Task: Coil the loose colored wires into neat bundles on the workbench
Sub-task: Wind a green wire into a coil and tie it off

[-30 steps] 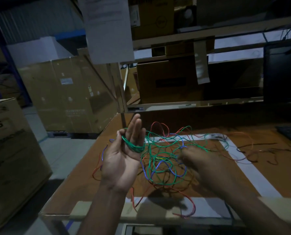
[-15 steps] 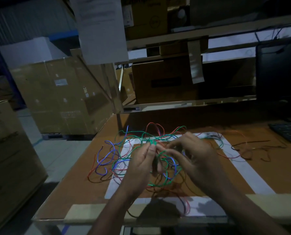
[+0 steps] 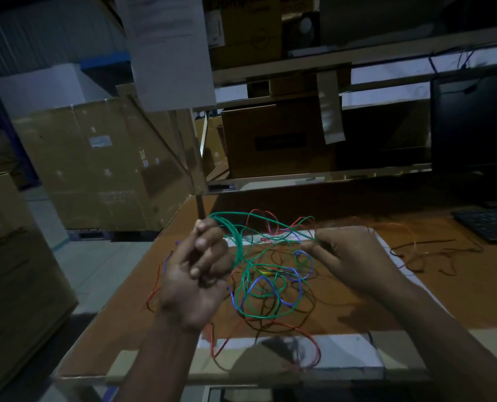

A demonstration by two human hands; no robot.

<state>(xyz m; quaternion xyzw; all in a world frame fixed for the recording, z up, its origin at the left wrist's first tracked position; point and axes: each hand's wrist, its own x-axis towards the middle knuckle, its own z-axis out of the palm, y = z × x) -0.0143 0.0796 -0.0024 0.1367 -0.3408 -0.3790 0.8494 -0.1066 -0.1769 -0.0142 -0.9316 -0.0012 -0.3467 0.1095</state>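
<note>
Over the brown counter (image 3: 343,309), seen from my head camera, both of my hands are raised with a green wire (image 3: 235,245) stretched between them. My left hand (image 3: 196,274) is curled closed, fingers folded over the loops of green wire that gather at its top, so the turns already made cannot spring apart. From there the strand arcs away to my right hand (image 3: 348,256), whose fingertips pinch it near the thumb side; I judge that I hold it taut like this so the next turn can be laid evenly onto the coil. The light is dim, so exactly how many loops sit in my left hand I cannot tell.

Below and between my hands lies the tangle of loose wires (image 3: 273,288), green, blue, red and a touch of yellow, resting on the counter inside a rectangle marked with white tape (image 3: 354,352). Green wire trails down from my hands into that heap, so it is only partly freed. A few thin dark and orange wires (image 3: 424,253) lie apart to the right, near a keyboard (image 3: 490,224) and below a dark monitor (image 3: 473,134). Cardboard boxes (image 3: 102,166) stand beyond the counter's left edge. Most of the coiling, by my judgement, remains to be done.
</note>
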